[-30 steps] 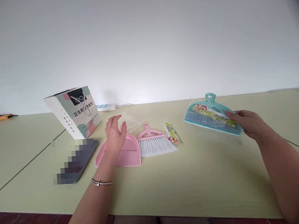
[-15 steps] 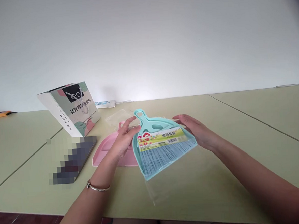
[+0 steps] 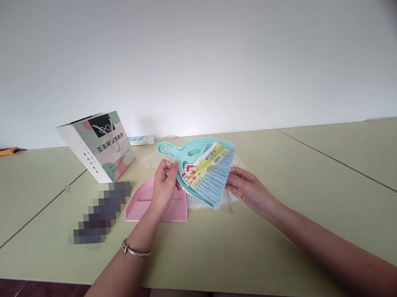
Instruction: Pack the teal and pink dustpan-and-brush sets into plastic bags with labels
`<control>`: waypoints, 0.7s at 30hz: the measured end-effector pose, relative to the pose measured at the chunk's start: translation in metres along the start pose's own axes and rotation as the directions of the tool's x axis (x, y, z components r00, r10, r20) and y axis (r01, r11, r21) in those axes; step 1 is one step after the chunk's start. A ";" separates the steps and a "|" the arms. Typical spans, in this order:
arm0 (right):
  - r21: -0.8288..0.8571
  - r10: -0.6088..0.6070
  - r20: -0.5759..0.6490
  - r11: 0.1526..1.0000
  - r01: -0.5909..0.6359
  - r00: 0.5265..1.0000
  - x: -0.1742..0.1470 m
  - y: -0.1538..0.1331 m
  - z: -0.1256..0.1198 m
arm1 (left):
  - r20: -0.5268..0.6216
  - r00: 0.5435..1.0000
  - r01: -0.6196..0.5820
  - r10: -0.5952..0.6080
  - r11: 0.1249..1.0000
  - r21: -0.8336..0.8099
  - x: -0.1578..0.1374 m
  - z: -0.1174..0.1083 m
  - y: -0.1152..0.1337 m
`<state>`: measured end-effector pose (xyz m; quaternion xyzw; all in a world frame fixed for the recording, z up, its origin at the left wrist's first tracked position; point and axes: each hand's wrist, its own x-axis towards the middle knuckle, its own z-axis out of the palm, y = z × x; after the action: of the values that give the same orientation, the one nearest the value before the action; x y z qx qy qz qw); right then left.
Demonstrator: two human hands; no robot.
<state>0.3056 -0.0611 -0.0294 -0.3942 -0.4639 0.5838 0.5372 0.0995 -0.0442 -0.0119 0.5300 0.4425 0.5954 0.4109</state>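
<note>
A teal dustpan (image 3: 192, 149) with a blue-bristled hand brush (image 3: 211, 183) lying in it is held up in clear plastic wrap. Its printed cardboard label (image 3: 206, 165) slants up to the right, and the looped handle points left. At the set's left edge, just below the handle, my left hand (image 3: 165, 182) is closed in a thumb pinch. My right hand (image 3: 250, 189) grips the right edge by the bristles with its fingertips. Beneath my left hand, a pink dustpan (image 3: 155, 208) lies on the table. Pale bristles (image 3: 197, 202) show under the teal set, which hides the rest of that brush.
A paper gift bag (image 3: 106, 147) with rope handles leans at the left. In front of it is a dark, pixelated flat object (image 3: 101, 215). A white power strip (image 3: 142, 140) lies by the wall, and an orange-and-black item (image 3: 2, 152) at the far left.
The teal set has turned clockwise, so its handle now points left and its bristles face lower right. My right hand has moved down along its edge. The pale bristles underneath have come into view.
</note>
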 end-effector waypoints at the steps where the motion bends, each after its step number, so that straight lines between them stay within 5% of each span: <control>1: 0.082 0.037 -0.016 0.996 -0.035 0.999 0.001 0.001 0.000 | 0.008 1.000 -0.012 0.012 1.000 0.011 0.000 0.000 0.000; 5: 0.271 0.153 -0.081 0.954 -0.126 0.985 0.000 0.000 0.002 | -0.013 0.999 -0.029 0.029 0.999 0.029 0.000 0.000 -0.002; 13: 0.312 0.191 -0.048 0.935 -0.167 0.980 -0.004 0.006 0.005 | 0.074 0.996 0.043 -0.048 0.997 0.067 0.001 0.003 -0.004; 17: 0.300 0.187 -0.092 0.942 -0.152 0.978 0.002 0.008 -0.003 | -0.230 0.973 0.002 0.003 1.000 0.020 0.014 -0.017 0.003; 21: 0.178 0.062 -0.238 0.984 -0.019 0.969 0.011 0.004 -0.020 | -0.582 0.813 -0.045 0.022 0.999 -0.025 0.032 -0.051 0.009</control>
<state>0.3225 -0.0475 -0.0381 -0.4237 -0.3335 0.5804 0.6102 0.0454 -0.0208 0.0033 0.3227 0.5262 0.7442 0.2552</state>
